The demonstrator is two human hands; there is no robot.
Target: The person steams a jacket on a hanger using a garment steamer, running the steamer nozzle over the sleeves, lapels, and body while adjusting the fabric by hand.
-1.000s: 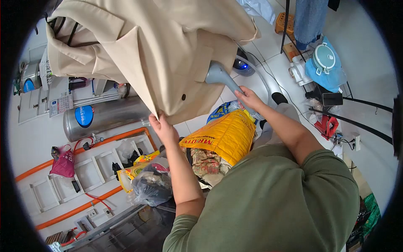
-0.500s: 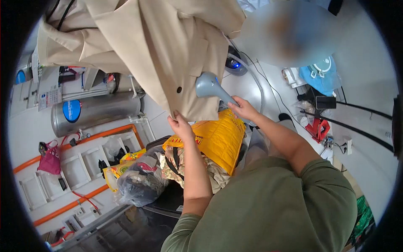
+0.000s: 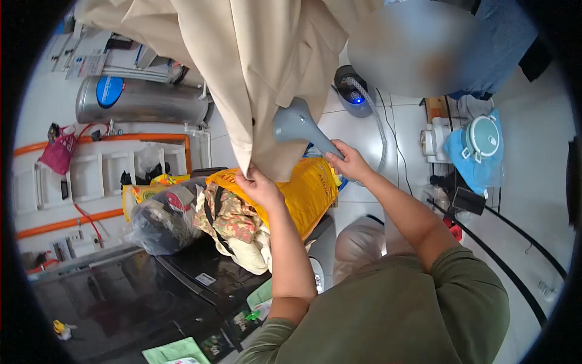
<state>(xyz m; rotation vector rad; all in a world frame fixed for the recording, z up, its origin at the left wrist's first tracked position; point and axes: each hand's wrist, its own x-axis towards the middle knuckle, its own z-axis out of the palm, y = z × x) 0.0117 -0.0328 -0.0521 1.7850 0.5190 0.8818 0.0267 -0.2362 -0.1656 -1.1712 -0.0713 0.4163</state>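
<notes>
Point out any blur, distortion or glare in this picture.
Head view: an oval patch at upper right is blurred past recognition; head view: a curved black border, typical of a wide lens, swallows the corners; head view: sheen on the metal tank; head view: the steamer, left hand and right hand look fairly clear.

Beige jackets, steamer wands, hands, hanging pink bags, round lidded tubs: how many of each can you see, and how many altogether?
Beige jacket: 1
Steamer wand: 1
Hands: 2 (left hand, right hand)
Hanging pink bag: 1
Round lidded tub: 1
Total: 6
</notes>
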